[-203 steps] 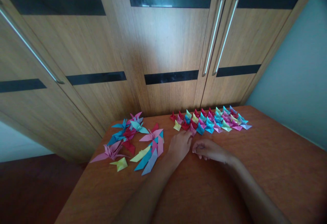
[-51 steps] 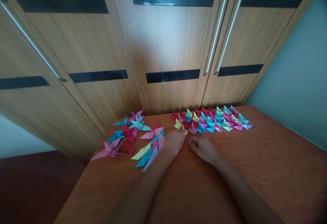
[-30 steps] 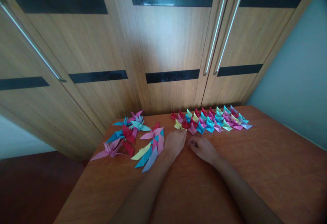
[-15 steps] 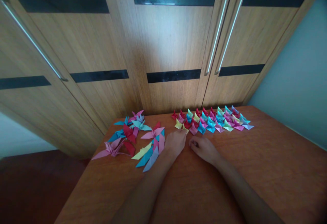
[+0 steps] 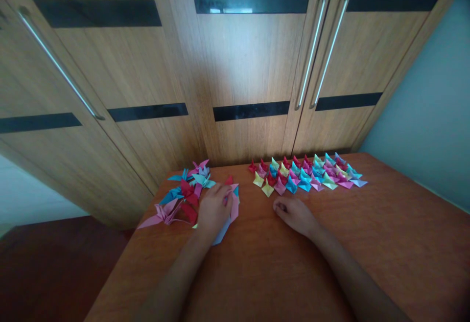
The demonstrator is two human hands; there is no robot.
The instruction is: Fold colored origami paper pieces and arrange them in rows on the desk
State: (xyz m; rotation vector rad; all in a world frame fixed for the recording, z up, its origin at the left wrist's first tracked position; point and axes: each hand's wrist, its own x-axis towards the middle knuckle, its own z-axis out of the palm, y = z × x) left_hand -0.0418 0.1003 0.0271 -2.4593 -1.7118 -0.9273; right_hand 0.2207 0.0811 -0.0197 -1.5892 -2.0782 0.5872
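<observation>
My left hand (image 5: pixel 213 208) reaches over a loose group of folded paper cranes on the left of the table. Its fingers are pinched at a pink paper crane (image 5: pixel 234 209), and the hand hides much of the group beneath it. A pale blue paper wing (image 5: pixel 222 234) sticks out under the wrist. My right hand (image 5: pixel 293 213) rests on the table with curled fingers and nothing visible in them. Just beyond it, small folded paper pieces stand in close rows, with a yellow folded paper piece (image 5: pixel 267 188) at the near left corner.
More cranes lie further left, among them a large pink crane (image 5: pixel 165 213) near the table's left edge and a light teal crane (image 5: pixel 203 181). A wooden cupboard (image 5: pixel 249 67) with metal handles rises behind the table (image 5: pixel 264 273). A pale wall (image 5: pixel 429 116) stands on the right.
My left hand has moved left from the yellow folded paper piece at the rows' corner to the pink crane in the group. My right hand has stayed nearly still.
</observation>
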